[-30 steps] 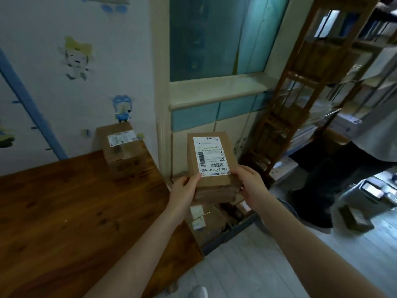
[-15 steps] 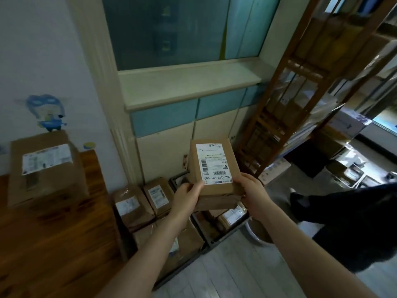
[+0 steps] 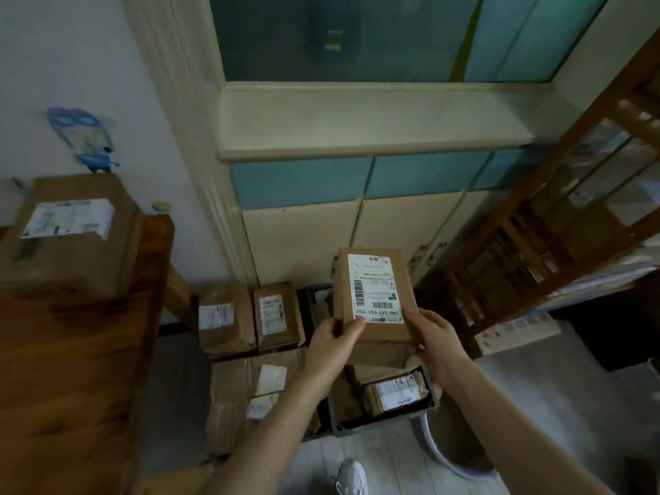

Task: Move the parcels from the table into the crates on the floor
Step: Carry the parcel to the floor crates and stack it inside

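Parcel [image 3: 375,291] held above crate [image 3: 378,421]
The labelled parcel is gripped at its near end by both hands, the left hand [image 3: 330,348] and right hand [image 3: 437,346] curled round its edges, and is held in the air just above the crate on the floor. Well left of the crate, a second parcel [image 3: 68,237] is seen on the worktop [image 3: 71,369].

Wood table [image 3: 71,369] w/ 1 parcel [image 3: 71,241] at far corner; floor [image 3: 393,466] w/ crate [image 3: 385,421].

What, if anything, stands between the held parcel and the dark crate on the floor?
Nothing visible. The left hand and right hand grip the parcel over the dark crate; only open air lies between. It already holds labelled parcels.
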`<state>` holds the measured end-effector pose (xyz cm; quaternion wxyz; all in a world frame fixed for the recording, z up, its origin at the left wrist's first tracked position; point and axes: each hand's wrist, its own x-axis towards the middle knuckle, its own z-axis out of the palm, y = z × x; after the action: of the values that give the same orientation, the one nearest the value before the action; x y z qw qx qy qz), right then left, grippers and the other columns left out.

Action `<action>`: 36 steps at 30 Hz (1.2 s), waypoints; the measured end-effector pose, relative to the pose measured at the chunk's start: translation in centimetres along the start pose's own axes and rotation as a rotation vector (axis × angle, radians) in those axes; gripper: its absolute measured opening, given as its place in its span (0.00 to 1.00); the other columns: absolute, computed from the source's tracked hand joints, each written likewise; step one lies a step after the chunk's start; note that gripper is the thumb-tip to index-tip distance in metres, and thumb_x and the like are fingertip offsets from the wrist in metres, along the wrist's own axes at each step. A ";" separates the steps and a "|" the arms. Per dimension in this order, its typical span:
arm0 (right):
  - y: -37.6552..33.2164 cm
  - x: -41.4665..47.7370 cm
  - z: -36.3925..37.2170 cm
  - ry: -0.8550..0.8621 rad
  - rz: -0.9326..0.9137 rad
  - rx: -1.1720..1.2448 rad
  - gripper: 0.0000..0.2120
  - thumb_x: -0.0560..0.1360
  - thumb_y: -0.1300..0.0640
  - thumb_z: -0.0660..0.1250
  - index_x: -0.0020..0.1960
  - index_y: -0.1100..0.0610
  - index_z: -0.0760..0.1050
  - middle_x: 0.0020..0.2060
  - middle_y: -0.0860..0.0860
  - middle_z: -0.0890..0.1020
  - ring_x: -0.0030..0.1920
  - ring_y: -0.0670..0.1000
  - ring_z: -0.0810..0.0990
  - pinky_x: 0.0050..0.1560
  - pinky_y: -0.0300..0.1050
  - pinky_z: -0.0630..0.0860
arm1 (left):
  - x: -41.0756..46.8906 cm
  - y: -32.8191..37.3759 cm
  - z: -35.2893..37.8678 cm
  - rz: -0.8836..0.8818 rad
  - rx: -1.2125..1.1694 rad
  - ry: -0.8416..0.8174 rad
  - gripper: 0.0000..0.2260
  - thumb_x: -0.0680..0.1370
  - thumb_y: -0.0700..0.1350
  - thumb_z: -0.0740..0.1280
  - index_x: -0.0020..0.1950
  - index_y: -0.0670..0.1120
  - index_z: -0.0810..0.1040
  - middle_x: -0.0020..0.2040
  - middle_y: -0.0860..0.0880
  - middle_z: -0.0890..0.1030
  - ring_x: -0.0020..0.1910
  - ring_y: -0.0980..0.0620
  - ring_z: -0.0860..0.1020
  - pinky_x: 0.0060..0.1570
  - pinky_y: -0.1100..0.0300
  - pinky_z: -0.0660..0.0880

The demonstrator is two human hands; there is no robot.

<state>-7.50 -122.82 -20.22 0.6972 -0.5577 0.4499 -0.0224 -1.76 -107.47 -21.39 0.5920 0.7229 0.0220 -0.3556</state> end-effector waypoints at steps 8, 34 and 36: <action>0.6 5.8 1.7 -0.168 0.070 -0.123 0.04 0.78 0.58 0.64 0.51 0.57 0.74 0.45 0.54 0.79 0.44 0.49 0.76 0.44 0.44 0.72 | 3.3 -2.3 0.2 -0.070 -0.078 0.157 0.19 0.77 0.57 0.65 0.63 0.49 0.74 0.55 0.56 0.79 0.50 0.61 0.76 0.44 0.69 0.70; 22.1 31.5 21.4 -0.265 0.185 -0.299 0.14 0.81 0.58 0.58 0.66 0.56 0.72 0.52 0.53 0.81 0.53 0.53 0.79 0.50 0.48 0.77 | 28.8 -23.9 -12.2 -0.179 -0.025 0.385 0.20 0.81 0.53 0.60 0.68 0.44 0.71 0.60 0.47 0.78 0.60 0.46 0.77 0.61 0.48 0.74; 23.4 32.3 21.7 -0.263 0.180 -0.315 0.16 0.81 0.59 0.58 0.68 0.57 0.71 0.53 0.54 0.80 0.53 0.53 0.80 0.52 0.48 0.77 | 29.7 -25.0 -12.2 -0.203 -0.004 0.409 0.16 0.82 0.49 0.58 0.67 0.43 0.71 0.60 0.47 0.78 0.60 0.47 0.76 0.61 0.49 0.73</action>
<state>14.90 -114.79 -58.92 0.6534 -0.6153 0.4012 0.1831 15.05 -100.91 -57.86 0.5377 0.7729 0.2150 -0.2594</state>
